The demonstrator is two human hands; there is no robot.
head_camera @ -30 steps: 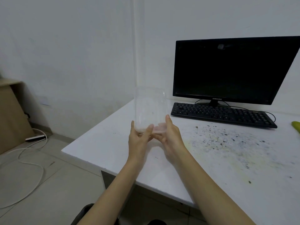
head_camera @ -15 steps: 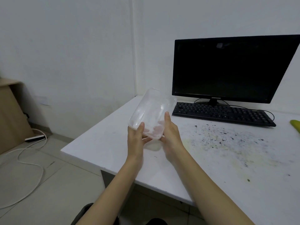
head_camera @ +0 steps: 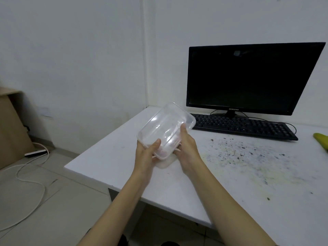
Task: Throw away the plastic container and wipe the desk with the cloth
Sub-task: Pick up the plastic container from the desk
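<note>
A clear rectangular plastic container is held above the left part of the white desk, tilted with its far end raised toward the monitor. My left hand grips its near left corner, thumb on top. My right hand grips its right side. A yellow-green cloth lies at the desk's right edge, partly cut off by the frame. Dark specks and yellowish stains cover the desk in front of the keyboard.
A black monitor and black keyboard stand at the back of the desk. Left of the desk, a white cable and power strip lie on the floor next to a wooden cabinet.
The container was upright a second ago; both hands have tipped it over so it now slants, far end toward the monitor, and lowered it slightly.
</note>
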